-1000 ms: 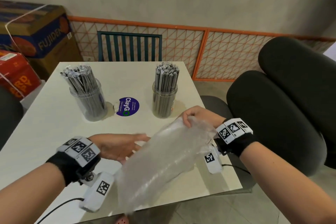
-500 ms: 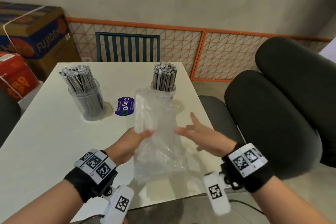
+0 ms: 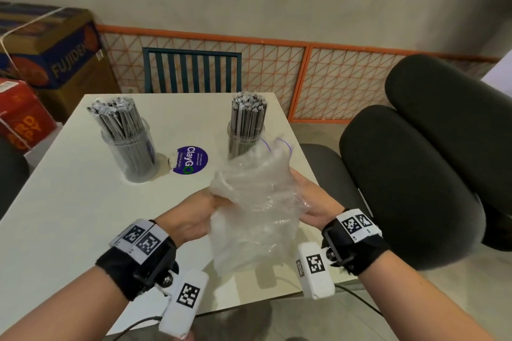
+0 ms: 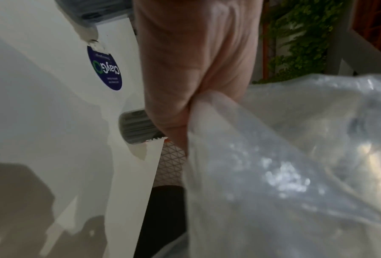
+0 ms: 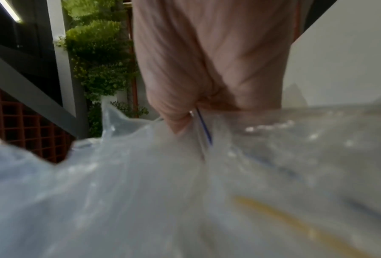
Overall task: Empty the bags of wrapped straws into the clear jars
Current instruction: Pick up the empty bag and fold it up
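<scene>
Two clear jars stand on the white table (image 3: 69, 216), each packed with grey wrapped straws: the left jar (image 3: 130, 152) and the right jar (image 3: 243, 133). A clear plastic bag (image 3: 257, 202) with no straws showing in it is crumpled between both hands above the near right part of the table. My left hand (image 3: 199, 216) grips its left side, and the left wrist view shows the plastic bag (image 4: 284, 165) bunched against the curled fingers (image 4: 185, 87). My right hand (image 3: 313, 202) holds the bag's right side, pinching the plastic bag (image 5: 185, 192) near a blue line.
A round purple ClayGo sticker (image 3: 191, 160) lies between the jars. A teal chair (image 3: 191, 69) stands behind the table, black padded chairs (image 3: 415, 174) to the right, cardboard boxes (image 3: 41, 50) at the left. An orange mesh fence (image 3: 304, 77) runs along the wall.
The bag was stretched out flat between the hands; now both hands have closed in and scrunched it into a ball. The right hand went from spread fingers to gripping the plastic.
</scene>
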Demonstrator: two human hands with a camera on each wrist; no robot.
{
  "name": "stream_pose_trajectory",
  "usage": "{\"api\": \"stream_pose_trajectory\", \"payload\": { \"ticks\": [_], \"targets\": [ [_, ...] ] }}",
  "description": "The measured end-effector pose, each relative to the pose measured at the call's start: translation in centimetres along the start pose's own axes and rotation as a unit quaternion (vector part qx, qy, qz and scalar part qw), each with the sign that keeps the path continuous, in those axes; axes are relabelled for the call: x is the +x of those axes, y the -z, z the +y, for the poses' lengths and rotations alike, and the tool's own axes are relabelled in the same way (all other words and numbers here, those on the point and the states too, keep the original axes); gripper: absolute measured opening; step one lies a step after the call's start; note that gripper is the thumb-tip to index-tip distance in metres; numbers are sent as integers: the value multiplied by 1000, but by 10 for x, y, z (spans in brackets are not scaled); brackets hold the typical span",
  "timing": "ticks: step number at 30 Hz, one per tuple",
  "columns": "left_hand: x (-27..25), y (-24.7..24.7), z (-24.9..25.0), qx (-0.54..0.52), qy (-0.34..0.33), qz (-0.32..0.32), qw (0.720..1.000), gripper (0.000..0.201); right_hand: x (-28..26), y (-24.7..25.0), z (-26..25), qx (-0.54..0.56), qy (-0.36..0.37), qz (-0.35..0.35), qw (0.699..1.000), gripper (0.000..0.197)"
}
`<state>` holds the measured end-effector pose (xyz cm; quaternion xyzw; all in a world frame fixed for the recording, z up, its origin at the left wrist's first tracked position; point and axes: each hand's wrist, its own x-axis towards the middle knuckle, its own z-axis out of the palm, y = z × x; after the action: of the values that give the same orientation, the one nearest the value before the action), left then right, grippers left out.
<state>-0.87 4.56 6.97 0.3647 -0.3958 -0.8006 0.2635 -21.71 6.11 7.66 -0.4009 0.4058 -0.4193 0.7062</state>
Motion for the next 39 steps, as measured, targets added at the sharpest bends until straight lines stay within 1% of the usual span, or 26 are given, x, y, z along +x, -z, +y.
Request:
{"api": "stream_pose_trajectory", "payload": {
  "ticks": [2, 3, 5, 6, 7, 8, 9, 10, 11, 12, 13, 14, 16, 17, 19, 20, 21, 23, 25, 27, 30, 32, 34, 36, 37, 39],
  "targets": [
    [-4, 4, -2, -78, 14, -6, 997, 27, 3, 1, -3, -91, 53, 25, 994, 37],
    [-6, 7, -4, -128, 26, -5, 991, 32, 6, 2, -5, -162, 97, 53, 981, 33],
    [-11, 9, -7, -201, 69, -17, 977, 61, 13, 1, -9, -286, 176, 98, 937, 41],
    [-14, 8, -7, -207, 79, -30, 975, 76, 17, -1, -8, -321, 207, 106, 918, 46],
    [-18, 4, -6, -190, 77, -44, 978, 82, 20, -3, -5, -354, 231, 114, 899, 46],
    [-19, -1, -5, -156, 63, -51, 984, 77, 22, -4, -3, -394, 254, 116, 876, 40],
    [-19, -5, -4, -114, 48, -47, 991, 64, 22, -4, -2, -444, 271, 118, 846, 34],
    [-19, -8, -3, -80, 38, -30, 996, 50, 20, -5, 0, -491, 289, 115, 814, 30],
    [-18, -9, -3, -50, 30, 2, 998, 43, 18, -4, 0, -547, 304, 107, 772, 29],
    [-15, -8, -3, -22, 19, 39, 999, 37, 16, -2, -1, -597, 299, 88, 739, 31],
    [-13, -6, -3, 8, 5, 80, 997, 32, 14, 3, -4, -634, 266, 65, 724, 35],
    [-12, -4, -3, 35, -10, 120, 992, 27, 9, 7, -11, -656, 211, 47, 723, 41],
    [-11, -1, -3, 99, -53, 202, 973, 20, -6, 10, -27, -653, 86, 38, 752, 56],
    [-11, 0, -2, 137, -82, 244, 956, 17, -14, 8, -31, -631, 71, 56, 771, 59],
    [-6, -1, -1, 229, -140, 313, 911, 18, -26, -12, -31, -572, 135, 124, 800, 53],
    [-4, -5, 0, 269, -167, 327, 890, 18, -28, -26, -26, -534, 157, 155, 816, 50],
    [-3, -10, 1, 296, -199, 324, 876, 21, -26, -39, -18, -491, 149, 163, 842, 51],
    [2, -25, 0, 317, -253, 293, 866, 29, -16, -56, -1, -409, 93, 147, 896, 60],
    [1, -39, -1, 261, -251, 261, 895, 23, -6, -56, 8, -344, 47, 146, 926, 64],
    [1, -46, -3, 176, -226, 234, 929, 23, 2, -49, 10, -294, 40, 143, 944, 67],
    [1, -43, 0, 38, -200, 167, 965, 31, 6, -42, 13, -159, 78, 76, 981, 73],
    [1, -39, 4, -11, -173, 112, 978, 33, 4, -44, 10, -121, 113, 67, 984, 61],
    [1, -37, 8, -24, -133, 58, 989, 31, 3, -46, 6, -130, 142, 84, 978, 54],
    [1, -34, 13, -20, -101, 37, 994, 25, 0, -46, 3, -146, 148, 85, 974, 44],
    [1, -32, 16, 7, -96, 49, 994, 22, 0, -46, 2, -157, 144, 88, 973, 39],
    [2, -29, 20, 106, -113, 109, 982, 14, 0, -46, 0, -181, 133, 106, 969, 36]
  ]
}}
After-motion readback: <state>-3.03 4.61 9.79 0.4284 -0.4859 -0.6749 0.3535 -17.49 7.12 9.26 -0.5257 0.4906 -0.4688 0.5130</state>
